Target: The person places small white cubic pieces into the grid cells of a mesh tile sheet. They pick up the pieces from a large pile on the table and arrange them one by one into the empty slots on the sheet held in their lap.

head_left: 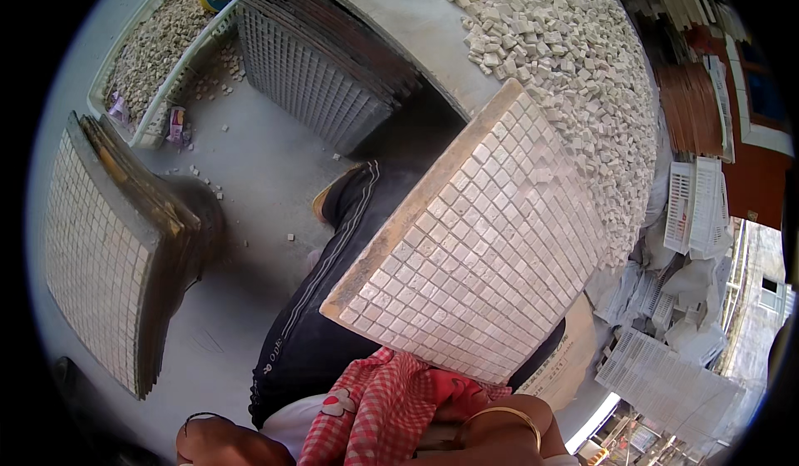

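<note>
lifting a filled mosaic tile board (478,241) just above both hands (grips hidden behind red checked cloth (374,416), cannot tell); loose tile pieces (566,58) on desk beyond. next: steady, level carrying.

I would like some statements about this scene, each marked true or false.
1. The mosaic tile sheet in front of the person is filled with small white square tiles. True.
2. Loose white tiles lie heaped on the table. True.
3. The stack of tile sheets at the left lies flat on the floor. False: it stands on edge.
4. The right hand wears no jewellery. False: a gold bangle circles the wrist.
</note>
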### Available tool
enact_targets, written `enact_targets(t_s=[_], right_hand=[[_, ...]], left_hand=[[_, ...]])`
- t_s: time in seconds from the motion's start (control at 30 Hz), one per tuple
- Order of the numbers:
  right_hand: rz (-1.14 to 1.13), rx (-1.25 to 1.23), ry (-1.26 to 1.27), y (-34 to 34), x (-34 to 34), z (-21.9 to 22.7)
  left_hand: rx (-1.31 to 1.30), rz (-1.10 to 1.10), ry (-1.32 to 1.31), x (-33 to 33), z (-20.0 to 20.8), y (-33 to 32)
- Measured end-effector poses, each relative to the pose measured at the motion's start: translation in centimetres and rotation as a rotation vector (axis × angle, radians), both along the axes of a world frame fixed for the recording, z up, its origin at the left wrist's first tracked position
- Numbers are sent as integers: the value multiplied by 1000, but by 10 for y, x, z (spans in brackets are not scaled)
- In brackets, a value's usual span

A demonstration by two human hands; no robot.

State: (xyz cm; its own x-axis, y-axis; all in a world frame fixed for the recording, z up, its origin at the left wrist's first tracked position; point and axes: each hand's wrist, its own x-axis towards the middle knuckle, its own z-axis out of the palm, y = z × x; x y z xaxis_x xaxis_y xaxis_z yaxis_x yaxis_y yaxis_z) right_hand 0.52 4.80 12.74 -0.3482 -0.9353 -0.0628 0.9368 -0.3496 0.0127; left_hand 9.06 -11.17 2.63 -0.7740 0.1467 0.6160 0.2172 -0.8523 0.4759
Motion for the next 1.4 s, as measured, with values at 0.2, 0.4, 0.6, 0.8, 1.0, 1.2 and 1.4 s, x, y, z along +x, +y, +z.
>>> enact_targets(t_s=[0.2,0.4,0.6,0.8,1.0,1.2,1.4], right_hand=[[-406,-152,524,-9,-9,-37],[-147,-132,286,15,-1,-26],[-55,-139,217,26,-2,-22],[-106,-61,241,31,7,-25],[-136,0,279,33,12,-23],[-149,66,320,35,13,-20],[-27,400,356,43,-5,-27]], left_hand=[[-47,-47,18,-20,-3,-2],[-74,-71,-24,5,-4,8],[-95,-91,-14,-2,-4,13],[-84,-22,-45,7,-5,23],[-103,-1,-101,11,-2,22],[-164,38,-90,16,-8,22],[-425,-124,-407,0,-19,-15]])
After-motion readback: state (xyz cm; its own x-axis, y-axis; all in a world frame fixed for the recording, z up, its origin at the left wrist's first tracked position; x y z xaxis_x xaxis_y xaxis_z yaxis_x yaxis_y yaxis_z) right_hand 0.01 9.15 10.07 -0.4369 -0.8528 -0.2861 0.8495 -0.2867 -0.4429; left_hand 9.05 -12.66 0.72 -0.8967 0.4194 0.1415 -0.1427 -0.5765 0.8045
